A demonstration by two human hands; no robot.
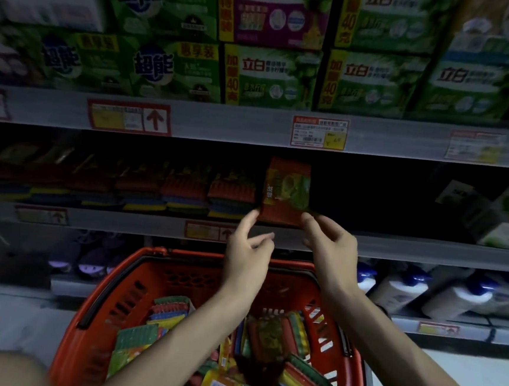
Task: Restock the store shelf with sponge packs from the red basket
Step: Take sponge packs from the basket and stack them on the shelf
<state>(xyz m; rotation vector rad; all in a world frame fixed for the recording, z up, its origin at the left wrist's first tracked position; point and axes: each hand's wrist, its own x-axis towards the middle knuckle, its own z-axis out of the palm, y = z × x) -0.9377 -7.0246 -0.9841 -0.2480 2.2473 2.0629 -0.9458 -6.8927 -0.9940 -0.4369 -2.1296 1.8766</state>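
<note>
Both left hand [248,254] and right hand [331,255] touch the sponge pack [287,192] low down, fingers loosely spread.

Dim and bluish throughout. Brightest on the cartons [272,77] up top, lit from above; near-black shadow inside the middle shelf [396,248]. Soft with motion blur everywhere, worst on the price tags [319,133] and the fingers of the left hand [246,250]. Bent and stretched toward the corners by the wide lens.
</note>
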